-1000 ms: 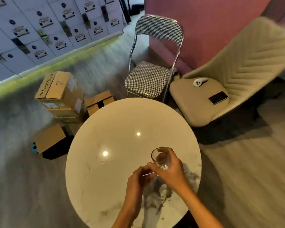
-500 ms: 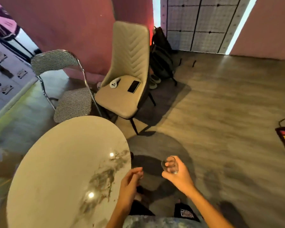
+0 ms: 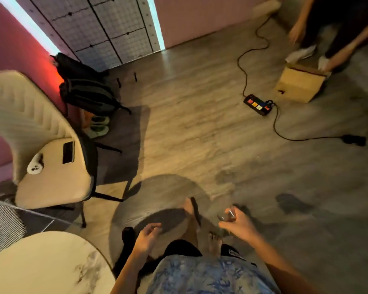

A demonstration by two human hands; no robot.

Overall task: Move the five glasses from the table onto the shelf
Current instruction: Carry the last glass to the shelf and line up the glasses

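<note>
My right hand (image 3: 239,224) grips a small clear glass (image 3: 228,215) by its side, carried over the wooden floor to the right of my legs. The glass is blurred and partly hidden by my fingers. My left hand (image 3: 146,236) hangs loose with curled, parted fingers and holds nothing, just right of the round white marble table (image 3: 40,266), whose top shows at the bottom left with no glass on the visible part. No shelf is in view.
A cream chair (image 3: 51,179) with a phone (image 3: 68,152) and a white controller stands at left. A backpack (image 3: 85,90) and shoes lie behind it. A power strip (image 3: 257,105) with a trailing cable and a cardboard box (image 3: 297,85) are ahead right, beside another person's legs.
My view has swung right, away from the table toward the open floor. The glass has left the tabletop in my right hand, and my left hand has come off it.
</note>
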